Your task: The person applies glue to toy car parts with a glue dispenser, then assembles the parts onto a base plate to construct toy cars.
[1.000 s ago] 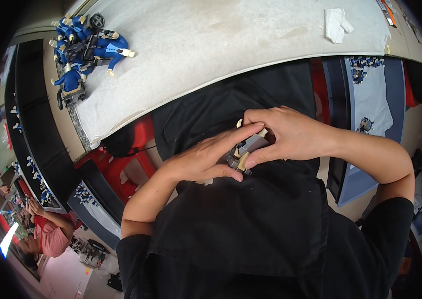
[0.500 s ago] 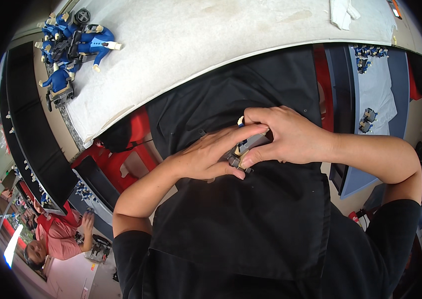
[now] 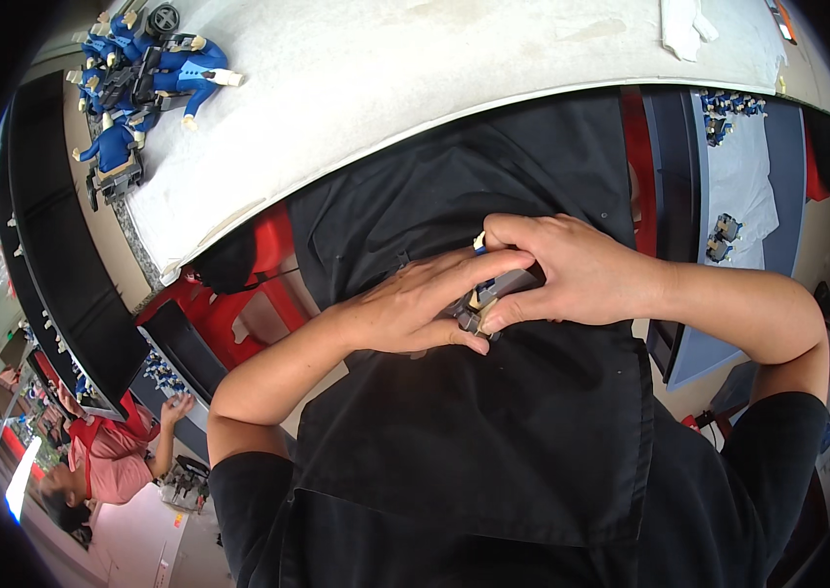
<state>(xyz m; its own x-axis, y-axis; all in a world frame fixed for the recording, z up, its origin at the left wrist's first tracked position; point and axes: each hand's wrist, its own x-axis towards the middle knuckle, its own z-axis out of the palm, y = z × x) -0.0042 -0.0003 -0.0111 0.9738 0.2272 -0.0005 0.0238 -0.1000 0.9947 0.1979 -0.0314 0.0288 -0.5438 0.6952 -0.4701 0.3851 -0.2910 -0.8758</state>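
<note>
Above my black apron I hold a small toy figure (image 3: pixel 475 303) with grey seat-like parts and bits of blue and cream, in both hands. My left hand (image 3: pixel 413 299) is closed round its left side, thumb low and forefinger stretched along the top. From the other side my right hand (image 3: pixel 572 269) grips it, with the thumb pressed on its near part. A cream piece (image 3: pixel 479 241) with blue below it sticks out by the right forefinger. My fingers cover most of the figure.
Blue-suited toy figures (image 3: pixel 189 76) with grey chair parts lie piled at the far left of the white-covered table (image 3: pixel 385 59). A crumpled white cloth (image 3: pixel 681 29) is at the far right. A blue-grey tray (image 3: pixel 782 196) with more figures stands right. A co-worker (image 3: pixel 116 451) sits lower left.
Both hands keep their grip on the figure, with only slight shifts of the fingers. The view has shifted a little. The co-worker's head and raised hand have moved.
</note>
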